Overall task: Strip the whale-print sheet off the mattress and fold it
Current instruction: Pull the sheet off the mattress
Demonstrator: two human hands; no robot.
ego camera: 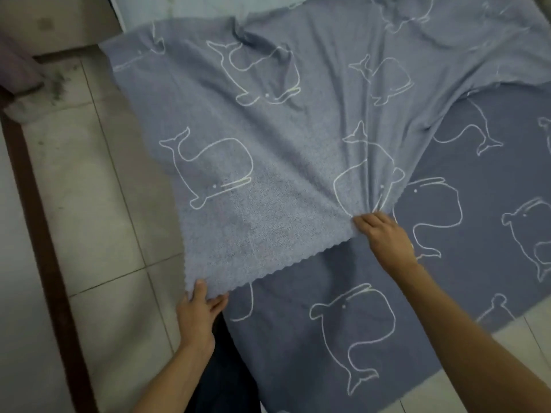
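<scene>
Open tiles on the left, cloth everywhere else

Bare tiled floor (pixel 98 222) lies open beside the spread whale-print sheet (pixel 328 99); a dark wooden strip (pixel 38 219) bounds it at left, a low ledge (pixel 59 28) beyond.

To your left you have pale grey square floor tiles (pixel 113 204) with thin dark grout lines. A dark brown strip (pixel 38 222) runs along them near the left edge. Up in the corner, a smear of dark dusty grime (pixel 59 81) lies on the tiles just below a beige boxy block (pixel 59 22) — and beside a blurred mauve shape (pixel 15 67).
</scene>
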